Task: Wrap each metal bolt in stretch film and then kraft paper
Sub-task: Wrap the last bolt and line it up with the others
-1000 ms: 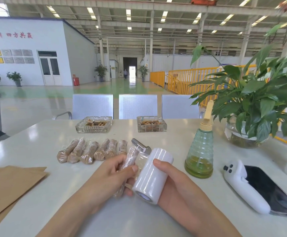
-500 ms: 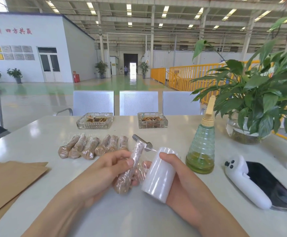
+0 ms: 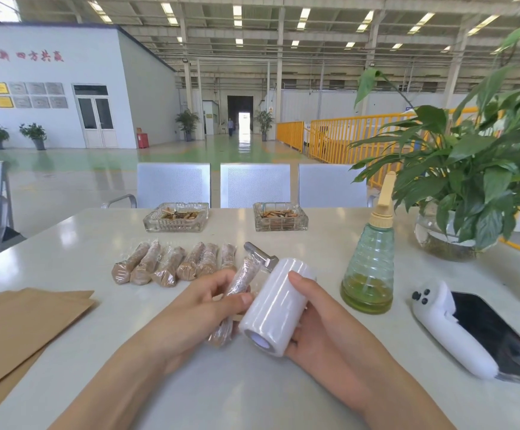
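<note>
My left hand [image 3: 202, 302] grips a bolt partly wound in stretch film [image 3: 237, 293], held tilted above the table. My right hand [image 3: 311, 311] holds the white stretch film roll [image 3: 275, 305] right beside that bolt, thumb on top. Behind them a bare metal bolt [image 3: 260, 256] lies on the table. A row of several wrapped bolts [image 3: 171, 263], brown under clear film, lies to the left of it. Kraft paper sheets [image 3: 20, 324] lie at the table's left front.
Two glass trays [image 3: 176, 216] [image 3: 280, 216] with small brown pieces stand at the back. A green spray bottle [image 3: 368, 268], a potted plant [image 3: 469, 187], a white handheld device [image 3: 450, 327] and a dark phone [image 3: 494, 330] are on the right.
The bolt in my left hand has swung from lying low towards upright and then tilted back beside the roll. The roll has turned slightly in my right hand.
</note>
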